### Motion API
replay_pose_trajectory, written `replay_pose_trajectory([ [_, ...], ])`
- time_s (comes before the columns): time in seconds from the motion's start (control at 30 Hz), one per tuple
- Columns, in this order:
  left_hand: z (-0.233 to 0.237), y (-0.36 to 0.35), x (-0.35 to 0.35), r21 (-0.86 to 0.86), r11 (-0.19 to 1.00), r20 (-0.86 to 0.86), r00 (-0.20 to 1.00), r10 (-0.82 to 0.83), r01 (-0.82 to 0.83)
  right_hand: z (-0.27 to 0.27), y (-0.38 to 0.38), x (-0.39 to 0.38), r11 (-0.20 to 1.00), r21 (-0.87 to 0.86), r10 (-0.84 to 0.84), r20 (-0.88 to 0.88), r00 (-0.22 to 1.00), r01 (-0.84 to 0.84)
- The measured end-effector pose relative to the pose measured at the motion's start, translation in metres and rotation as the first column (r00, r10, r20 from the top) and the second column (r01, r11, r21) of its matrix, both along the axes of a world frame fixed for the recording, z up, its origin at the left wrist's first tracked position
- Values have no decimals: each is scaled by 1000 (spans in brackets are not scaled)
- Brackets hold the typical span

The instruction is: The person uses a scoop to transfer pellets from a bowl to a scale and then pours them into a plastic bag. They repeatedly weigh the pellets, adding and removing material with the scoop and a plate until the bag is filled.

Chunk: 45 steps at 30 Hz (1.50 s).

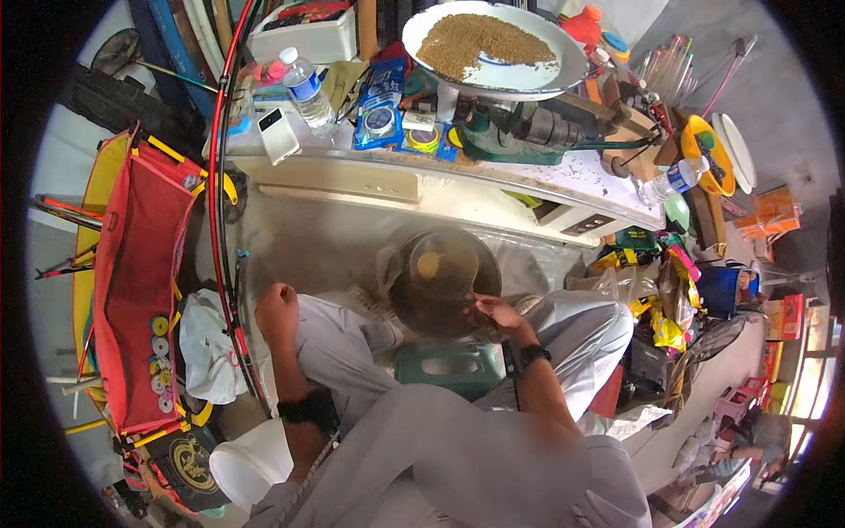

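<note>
My right hand [499, 315] is closed on the near edge of a round, see-through sieve [455, 283], blurred, whose handle I cannot make out. The sieve is above a dark round basin [491, 304] on the floor between my feet. A small light-brown clump [429, 266] shows inside the sieve's outline. My left hand [277, 310] is curled into a fist beside my left knee, with nothing visible in it. On the bench ahead, a white enamel dish [568, 75] of brown pellets [475, 44] rests on a weighing scale [506, 141].
Water bottles [308, 92] [676, 180], a white phone [278, 136] and blue packets [378, 106] lie on the bench [352, 163]. A red bag [145, 290] stands left, beside red and black cables [214, 167]. Yellow packages [666, 326] are piled right.
</note>
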<state>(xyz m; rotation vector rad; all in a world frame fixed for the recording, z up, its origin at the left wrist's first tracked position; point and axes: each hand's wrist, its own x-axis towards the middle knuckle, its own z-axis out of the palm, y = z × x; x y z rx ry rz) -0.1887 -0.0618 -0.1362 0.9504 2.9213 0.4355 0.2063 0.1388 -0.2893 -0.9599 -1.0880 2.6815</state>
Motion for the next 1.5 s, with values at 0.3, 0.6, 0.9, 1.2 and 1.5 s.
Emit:
replay_pose_trajectory([
  [0.3, 21, 18, 21, -7, 998, -8, 998, -65, 65, 248, -3, 28, 903, 417, -148, 85, 985, 100],
  [0.6, -3, 7, 7, 45, 997, -125, 991, -53, 59, 474, 26, 30, 525, 844, -352, 99, 931, 109],
  [0.9, 3, 1, 9, 52, 999, -105, 994, 4, 1, 464, 171, -41, -369, 790, -443, 312, 840, -489],
  [1.2, 0, -3, 5, 43, 999, -68, 998, 4, -1, 446, 164, -80, -461, 605, -639, 281, 716, -649],
  [1.5, 4, -3, 6, -1, 1000, -82, 996, -20, 20, 448, 155, -70, -453, 478, -780, 195, 594, -752],
])
